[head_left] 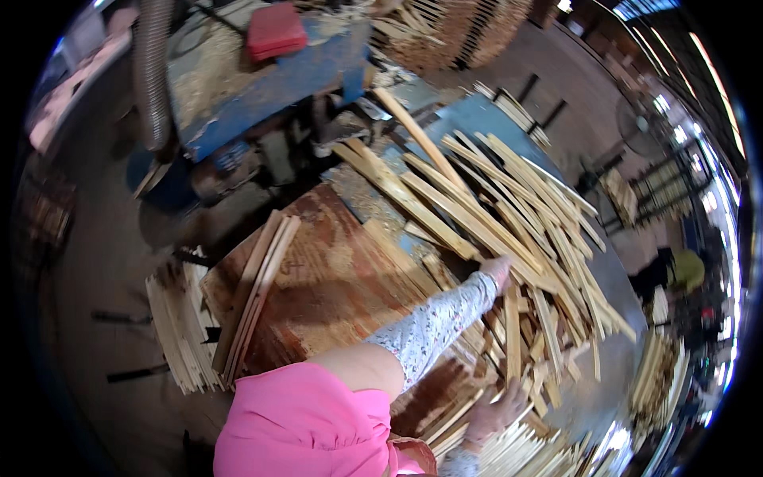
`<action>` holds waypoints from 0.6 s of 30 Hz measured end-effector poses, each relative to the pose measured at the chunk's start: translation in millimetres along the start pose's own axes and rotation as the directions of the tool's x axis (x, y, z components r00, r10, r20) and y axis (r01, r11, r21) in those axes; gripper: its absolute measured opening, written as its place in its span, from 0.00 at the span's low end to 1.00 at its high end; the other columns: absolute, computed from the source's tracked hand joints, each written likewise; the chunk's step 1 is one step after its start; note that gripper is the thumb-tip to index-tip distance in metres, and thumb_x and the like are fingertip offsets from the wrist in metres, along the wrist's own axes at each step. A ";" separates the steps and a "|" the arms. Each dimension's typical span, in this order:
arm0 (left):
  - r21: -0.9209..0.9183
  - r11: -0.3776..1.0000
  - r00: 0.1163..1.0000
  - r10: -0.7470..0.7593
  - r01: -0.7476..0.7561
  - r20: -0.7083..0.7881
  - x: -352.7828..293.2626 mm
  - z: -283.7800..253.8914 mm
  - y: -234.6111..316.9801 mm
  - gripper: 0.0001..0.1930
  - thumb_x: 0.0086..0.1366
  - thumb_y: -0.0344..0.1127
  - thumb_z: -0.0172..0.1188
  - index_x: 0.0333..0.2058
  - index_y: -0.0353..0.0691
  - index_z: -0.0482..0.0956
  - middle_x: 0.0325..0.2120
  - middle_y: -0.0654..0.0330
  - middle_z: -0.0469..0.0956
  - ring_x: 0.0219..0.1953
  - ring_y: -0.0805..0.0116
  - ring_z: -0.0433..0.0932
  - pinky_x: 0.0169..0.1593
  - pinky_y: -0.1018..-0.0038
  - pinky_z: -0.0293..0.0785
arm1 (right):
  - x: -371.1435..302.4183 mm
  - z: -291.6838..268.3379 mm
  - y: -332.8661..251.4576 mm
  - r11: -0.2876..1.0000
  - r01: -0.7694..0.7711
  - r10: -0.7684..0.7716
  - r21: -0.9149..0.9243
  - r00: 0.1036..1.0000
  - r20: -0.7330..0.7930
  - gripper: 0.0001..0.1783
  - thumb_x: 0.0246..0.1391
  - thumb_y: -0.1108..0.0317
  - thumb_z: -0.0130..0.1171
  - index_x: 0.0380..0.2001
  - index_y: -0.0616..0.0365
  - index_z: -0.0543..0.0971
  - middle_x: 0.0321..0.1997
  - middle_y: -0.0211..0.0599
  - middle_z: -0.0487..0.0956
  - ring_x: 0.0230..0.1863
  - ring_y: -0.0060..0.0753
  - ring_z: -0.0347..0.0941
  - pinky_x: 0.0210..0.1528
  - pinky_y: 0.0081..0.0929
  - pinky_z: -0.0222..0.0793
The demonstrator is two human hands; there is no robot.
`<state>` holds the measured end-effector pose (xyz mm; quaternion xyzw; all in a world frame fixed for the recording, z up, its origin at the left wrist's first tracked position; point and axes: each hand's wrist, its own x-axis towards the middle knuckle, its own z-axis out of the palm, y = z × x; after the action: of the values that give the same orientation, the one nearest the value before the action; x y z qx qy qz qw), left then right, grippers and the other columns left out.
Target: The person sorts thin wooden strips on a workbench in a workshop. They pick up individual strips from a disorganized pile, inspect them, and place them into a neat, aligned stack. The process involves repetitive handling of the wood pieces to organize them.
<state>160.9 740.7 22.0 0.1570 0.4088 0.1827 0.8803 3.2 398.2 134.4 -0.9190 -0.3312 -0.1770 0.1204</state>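
My left hand (497, 271), at the end of a floral sleeve, rests against the near ends of long pale wooden strips (465, 215) in a loose pile. Its fingers are blurred, so whether they grip a strip is unclear. Nearer to me, my right hand (494, 412) has its fingers spread and nothing plainly held. It lies beside the lower end of an upright-pointing wooden strip (513, 334), among shorter pieces. Below that hand are more pale strips (517, 453) in a bundle, partly hidden by it.
A reddish-brown board (318, 270) covers the left of the work surface, with a few strips (258, 294) along its edge. Stacked strips (179, 326) stand farther left. Beyond are a blue machine table (262, 99) with a red block (276, 30) and a ribbed hose (156, 75).
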 end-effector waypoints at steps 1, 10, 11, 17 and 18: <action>-0.026 0.997 0.997 0.076 -0.076 0.018 -6.0 -6.4 -1.4 0.25 0.65 0.49 0.67 0.47 0.28 0.84 0.36 0.47 0.85 0.33 0.53 0.84 0.34 0.60 0.82 | 30.9 7.8 3.2 0.997 -0.019 0.022 -0.071 0.999 0.042 0.33 0.61 0.61 0.69 0.67 0.56 0.75 0.69 0.55 0.75 0.72 0.61 0.66 0.73 0.53 0.63; 0.600 0.796 0.990 -0.007 -0.081 0.142 -218.1 -260.7 0.8 0.20 0.71 0.52 0.65 0.38 0.36 0.83 0.27 0.66 0.78 0.27 0.74 0.74 0.30 0.69 0.73 | 160.8 106.0 6.9 0.924 0.119 0.126 -0.364 0.802 0.583 0.49 0.56 0.46 0.69 0.78 0.44 0.63 0.71 0.50 0.76 0.68 0.51 0.74 0.70 0.42 0.69; 0.675 0.730 0.988 0.009 -0.112 0.155 -241.9 -290.6 10.6 0.21 0.70 0.51 0.65 0.41 0.35 0.83 0.29 0.66 0.79 0.29 0.74 0.75 0.32 0.69 0.74 | 163.4 117.5 5.8 0.943 0.043 0.168 -0.330 0.795 0.583 0.49 0.56 0.48 0.68 0.78 0.45 0.63 0.68 0.52 0.78 0.65 0.53 0.77 0.66 0.43 0.72; 0.517 0.849 0.978 -0.002 -0.109 0.208 -295.6 -353.5 40.9 0.18 0.71 0.50 0.63 0.40 0.38 0.82 0.30 0.67 0.77 0.34 0.76 0.74 0.40 0.74 0.72 | 136.5 118.8 -3.3 0.992 -0.017 0.086 -0.122 0.807 0.584 0.41 0.54 0.55 0.63 0.70 0.57 0.69 0.48 0.63 0.86 0.49 0.68 0.83 0.52 0.56 0.78; 0.414 0.900 0.966 0.030 -0.139 0.258 -275.1 -361.6 38.3 0.17 0.72 0.49 0.62 0.39 0.38 0.81 0.30 0.68 0.77 0.34 0.76 0.74 0.40 0.75 0.71 | 119.9 88.6 -18.7 0.995 -0.055 0.094 -0.084 0.799 0.594 0.36 0.54 0.56 0.63 0.65 0.57 0.71 0.49 0.64 0.85 0.51 0.70 0.82 0.53 0.57 0.77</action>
<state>-292.3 696.7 -2.4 0.3855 0.3199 0.1058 0.8590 98.9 510.1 104.4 -0.9435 -0.3103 0.1156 -0.0117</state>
